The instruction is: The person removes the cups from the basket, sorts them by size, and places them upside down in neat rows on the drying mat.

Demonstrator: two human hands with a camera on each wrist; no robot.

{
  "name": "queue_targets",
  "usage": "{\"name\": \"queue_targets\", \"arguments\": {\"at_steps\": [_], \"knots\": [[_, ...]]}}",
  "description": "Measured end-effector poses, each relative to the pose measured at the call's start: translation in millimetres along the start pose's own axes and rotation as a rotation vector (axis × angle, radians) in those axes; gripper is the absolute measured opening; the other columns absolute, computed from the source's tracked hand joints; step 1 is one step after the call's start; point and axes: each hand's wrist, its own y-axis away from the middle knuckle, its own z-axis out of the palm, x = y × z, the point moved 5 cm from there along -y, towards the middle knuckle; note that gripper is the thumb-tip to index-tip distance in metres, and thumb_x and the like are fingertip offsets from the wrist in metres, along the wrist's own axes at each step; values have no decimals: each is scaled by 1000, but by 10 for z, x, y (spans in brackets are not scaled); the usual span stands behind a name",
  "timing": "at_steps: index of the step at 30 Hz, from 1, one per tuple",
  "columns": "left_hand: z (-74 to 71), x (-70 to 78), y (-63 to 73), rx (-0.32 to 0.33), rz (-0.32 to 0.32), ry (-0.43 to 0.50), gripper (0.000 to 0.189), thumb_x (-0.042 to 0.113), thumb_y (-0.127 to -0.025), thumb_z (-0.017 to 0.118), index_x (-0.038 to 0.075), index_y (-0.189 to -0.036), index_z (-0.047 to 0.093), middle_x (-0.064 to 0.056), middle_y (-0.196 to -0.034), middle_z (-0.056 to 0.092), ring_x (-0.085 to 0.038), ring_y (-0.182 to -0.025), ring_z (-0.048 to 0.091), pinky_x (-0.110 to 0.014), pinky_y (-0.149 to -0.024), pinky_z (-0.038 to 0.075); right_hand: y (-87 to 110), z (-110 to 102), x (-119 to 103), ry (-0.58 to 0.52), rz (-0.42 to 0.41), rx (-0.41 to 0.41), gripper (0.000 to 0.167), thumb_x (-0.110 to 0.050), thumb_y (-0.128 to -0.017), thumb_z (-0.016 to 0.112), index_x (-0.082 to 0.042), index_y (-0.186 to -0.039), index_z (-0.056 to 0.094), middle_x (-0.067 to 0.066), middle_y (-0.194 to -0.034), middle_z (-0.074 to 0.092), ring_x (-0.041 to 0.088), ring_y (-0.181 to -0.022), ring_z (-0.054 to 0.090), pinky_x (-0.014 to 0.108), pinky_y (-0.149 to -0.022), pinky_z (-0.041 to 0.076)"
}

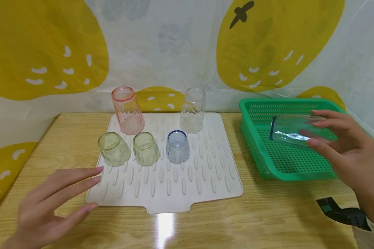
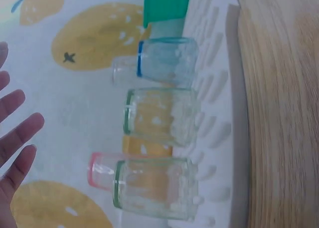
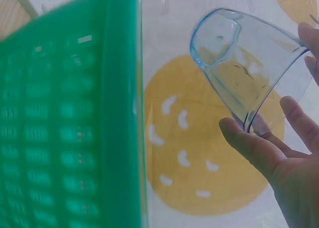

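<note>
My right hand point(image 1: 355, 148) grips a clear, blue-edged drinking glass point(image 1: 290, 133) by one end, fingers and thumb around it. The glass lies sideways in the air above the green basket point(image 1: 293, 177), and looks empty in the right wrist view. At the left, my left hand point(image 1: 53, 204) holds nothing, its fingers spread beside the near-left edge of a white ridged drying mat point(image 1: 202, 192). On that mat stand two short green glasses point(image 1: 114, 152) point(image 1: 146, 152), a short blue glass point(image 1: 178, 152), a tall pink glass point(image 1: 129, 116) and a tall clear glass point(image 1: 192, 116).
The mat and basket rest on a wood-grain table point(image 1: 212, 224), the basket to the right of the mat. Behind them hangs a white cloth point(image 1: 162, 62) printed with yellow fruit. The tall glasses stand at the mat's back, close to the cloth.
</note>
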Motion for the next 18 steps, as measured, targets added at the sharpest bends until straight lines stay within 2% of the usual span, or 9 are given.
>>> {"name": "queue_targets", "arguments": {"at_steps": [4,8,12,18], "knots": [[103,20,-78,20,15,80,38,15,-80,79,-15,-101,66,-32,-101,64,-34,-90,64,-27,-88,48,-30,125,12,-40,10,-11,41,21,-80,63,29,-115,44,33,-133,40,36,-123,44,31,-87,50],[240,52,-163,-5,0,68,36,18,-84,76,-12,-103,67,-30,-106,63,-30,-93,63,-24,-82,48,-49,264,39,-60,19,-22,39,22,-80,62,27,-115,46,33,-133,40,36,-125,41,32,-87,51],[371,64,-217,-45,-2,58,35,21,-87,73,-9,-105,68,-29,-109,63,-28,-96,62,-23,-77,47,-50,407,55,-70,17,-35,37,20,-81,63,26,-114,47,32,-133,40,36,-123,45,32,-88,50],[514,58,-250,-68,6,123,40,18,-87,73,-12,-112,63,-32,-111,60,-34,-102,61,-27,-87,49,-71,598,21,-83,2,-29,35,16,-80,66,23,-111,51,28,-133,44,35,-124,43,30,-88,50]]}}
